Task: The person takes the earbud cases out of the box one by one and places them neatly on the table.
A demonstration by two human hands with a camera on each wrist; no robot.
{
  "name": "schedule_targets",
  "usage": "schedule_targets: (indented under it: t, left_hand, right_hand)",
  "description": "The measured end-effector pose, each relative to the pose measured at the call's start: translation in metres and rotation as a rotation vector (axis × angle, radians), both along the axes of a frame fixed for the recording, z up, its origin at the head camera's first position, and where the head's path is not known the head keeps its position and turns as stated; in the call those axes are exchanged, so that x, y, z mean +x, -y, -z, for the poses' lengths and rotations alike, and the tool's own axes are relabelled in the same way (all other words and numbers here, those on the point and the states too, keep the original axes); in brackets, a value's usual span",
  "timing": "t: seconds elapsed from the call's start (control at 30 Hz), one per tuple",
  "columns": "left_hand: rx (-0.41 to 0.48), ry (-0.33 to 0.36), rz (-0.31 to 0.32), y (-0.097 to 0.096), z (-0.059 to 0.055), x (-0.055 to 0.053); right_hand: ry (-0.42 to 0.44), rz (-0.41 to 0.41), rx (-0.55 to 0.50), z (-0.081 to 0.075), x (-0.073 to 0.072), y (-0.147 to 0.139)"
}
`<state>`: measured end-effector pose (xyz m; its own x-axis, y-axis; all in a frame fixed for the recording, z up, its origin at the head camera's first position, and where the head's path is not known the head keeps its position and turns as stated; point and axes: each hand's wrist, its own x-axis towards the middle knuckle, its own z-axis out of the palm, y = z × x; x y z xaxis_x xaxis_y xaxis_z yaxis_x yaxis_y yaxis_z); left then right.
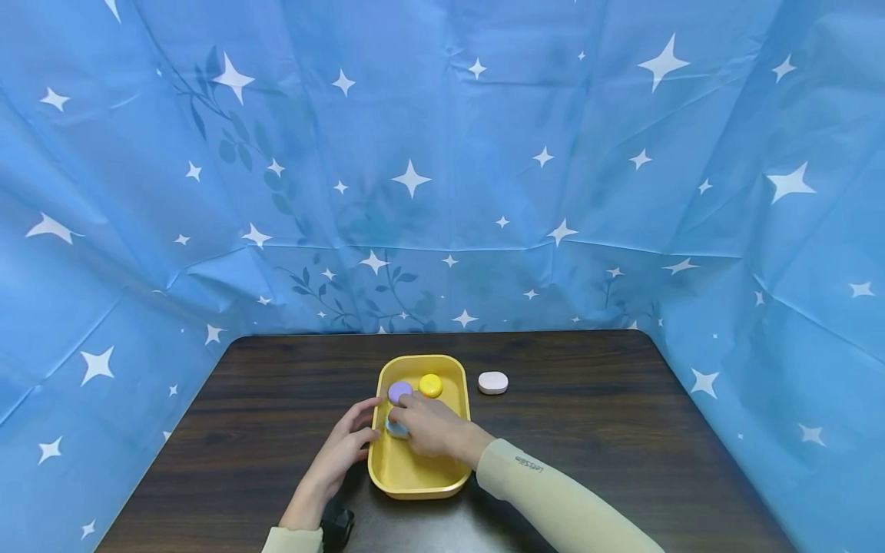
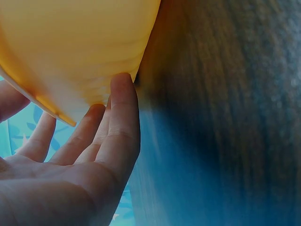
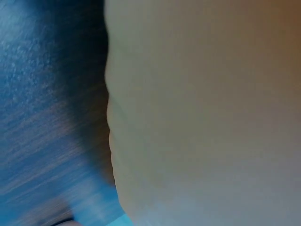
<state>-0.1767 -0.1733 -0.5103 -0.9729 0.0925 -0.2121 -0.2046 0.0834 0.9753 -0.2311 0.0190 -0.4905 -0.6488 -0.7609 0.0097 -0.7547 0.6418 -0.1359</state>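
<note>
Light-blue piece point(image 1: 396, 428), inside the yellow tray point(image 1: 418, 480) toward its left wall, partly hidden by the right hand point(image 1: 435, 426), whose curled fingers and thumb grip it. Just beyond it, in the far part of the same tray, lie a purple piece point(image 1: 399, 392) at the left and a round yellow piece point(image 1: 430, 385) to its right. The left hand point(image 1: 339, 449) stands at the tray's left side, unclenched, its extended fingertips touching the outer wall. To the right of the tray's far end, apart from it, a whitish oblong piece point(image 1: 493, 382) rests on the dark wood-grained table point(image 1: 588, 430). Pale sleeves point(image 1: 553, 499) cover both forearms; a black device point(image 1: 337, 526) sits at the left wrist. Beyond the table hangs a blue cloth point(image 1: 449, 153) with white stars and leafy sprigs.
</note>
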Motion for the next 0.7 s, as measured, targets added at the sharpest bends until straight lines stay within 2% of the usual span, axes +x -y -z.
schedule_targets:
  t: [0.33,0.57,0.7]
  left_hand:
    - [-0.003,0.005,0.001,-0.0005,-0.0008,0.0]
    - [-0.008,0.007,-0.005,-0.0007,-0.0012,0.0004]
    - [-0.006,0.005,-0.006,-0.0008,-0.0017,0.0008]
  right_hand:
    - [0.022,-0.043,0.049,0.0001,0.0023,-0.0021]
    - [0.136,-0.013,0.043,0.0004,0.0037,-0.0023]
    - [0.157,-0.015,0.036,0.001,0.0035,-0.0026]
